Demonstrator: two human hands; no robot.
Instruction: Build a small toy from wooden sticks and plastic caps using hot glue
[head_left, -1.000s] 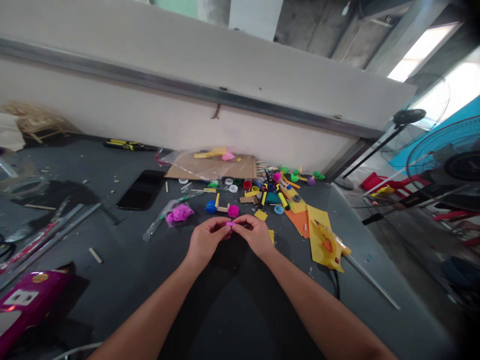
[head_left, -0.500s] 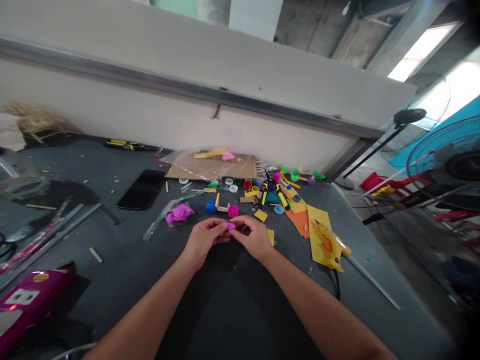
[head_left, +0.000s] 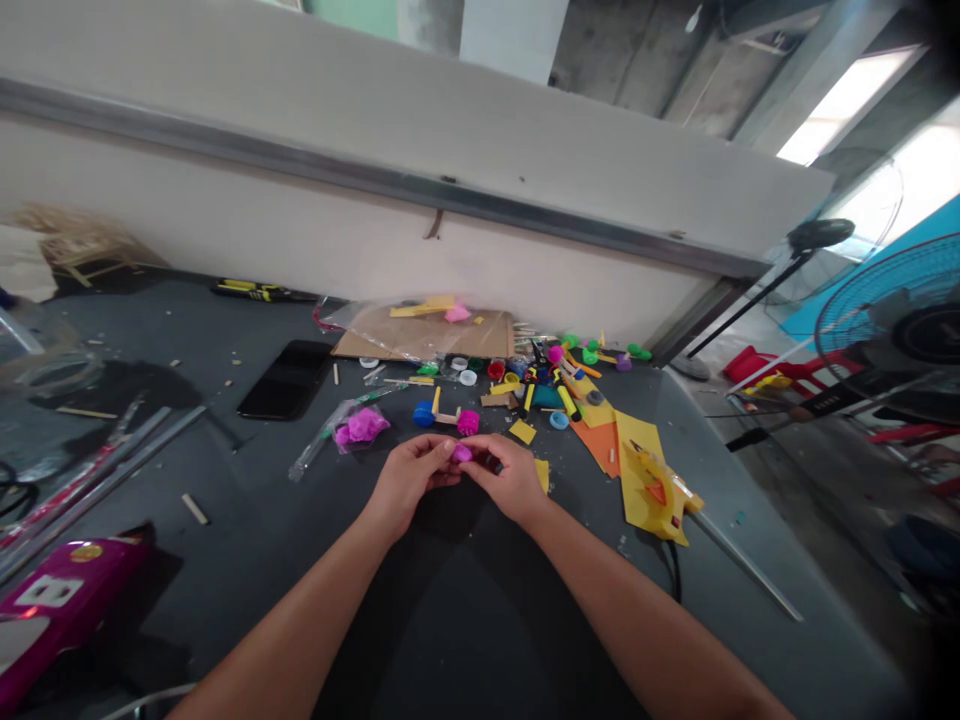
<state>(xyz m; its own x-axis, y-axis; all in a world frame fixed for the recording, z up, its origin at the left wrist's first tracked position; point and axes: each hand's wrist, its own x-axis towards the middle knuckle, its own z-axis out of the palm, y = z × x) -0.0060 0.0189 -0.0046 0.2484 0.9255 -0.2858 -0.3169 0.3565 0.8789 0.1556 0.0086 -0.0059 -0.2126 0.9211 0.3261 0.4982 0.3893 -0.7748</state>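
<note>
My left hand (head_left: 411, 480) and my right hand (head_left: 510, 478) meet above the dark work table (head_left: 442, 590), their fingertips pinching a small magenta piece (head_left: 462, 453) between them. A small dark part (head_left: 493, 464) shows at my right fingers, but its shape is hidden. Just beyond my hands lies a small assembly of a blue wheel (head_left: 424, 414), a pale wooden frame (head_left: 446, 415) and a magenta wheel (head_left: 469, 422). Pink modelling clay in a clear plastic bag (head_left: 361, 427) lies to the left of it.
Bright craft parts and caps (head_left: 525, 385) are scattered ahead, with yellow foam sheets (head_left: 645, 490) to the right. Also on the table are a black phone (head_left: 285, 380), bagged cardboard (head_left: 424, 335) and a magenta box (head_left: 64, 600). A white wall (head_left: 375, 230) stands behind.
My fingers have shifted slightly around the magenta piece, and a dark part now shows beside my right fingers. My hands stay in nearly the same place, and the view has shifted slightly.
</note>
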